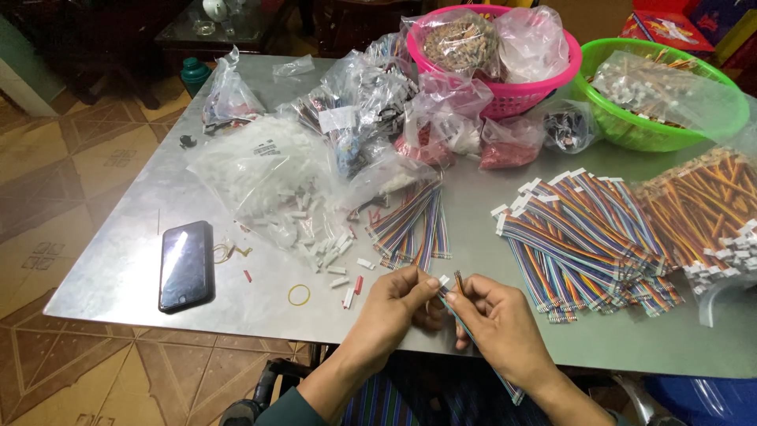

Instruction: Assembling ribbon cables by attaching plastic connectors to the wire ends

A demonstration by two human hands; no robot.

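My left hand pinches a small white plastic connector between thumb and forefinger at the near edge of the metal table. My right hand grips a flat multicoloured ribbon cable by its upper end, the tip a little right of the connector. The cable trails down past my wrist, off the table edge. Both hands are close together, almost touching.
Loose white connectors spill from a clear bag. Ribbon cable bundles lie ahead, with a large stack at the right. A black phone, a rubber band, pink and green baskets and several bags stand around.
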